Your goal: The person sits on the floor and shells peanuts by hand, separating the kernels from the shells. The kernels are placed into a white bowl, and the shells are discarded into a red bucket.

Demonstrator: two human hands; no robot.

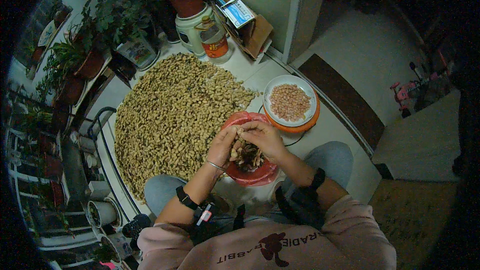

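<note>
My left hand (222,146) and my right hand (264,138) meet fingertip to fingertip over a red plastic bag or bag-lined container (258,180). Between the fingertips is a small pale peanut or piece of shell, partly hidden. More unshelled peanuts (235,152) show under the left fingers. Broken peanut shells lie inside the red bag. To the left a large heap of unshelled peanuts (176,112) covers the floor. Beyond my right hand, a white plate (267,97) of shelled pink peanuts (288,101) rests on an orange round base (315,118).
A plastic bottle (214,43), a pale green container (187,30) and a cardboard box (258,37) stand behind the heap. Potted plants (90,63) and a black metal rail (101,142) line the left. A brown mat (341,97) lies at right. My knees flank the bag.
</note>
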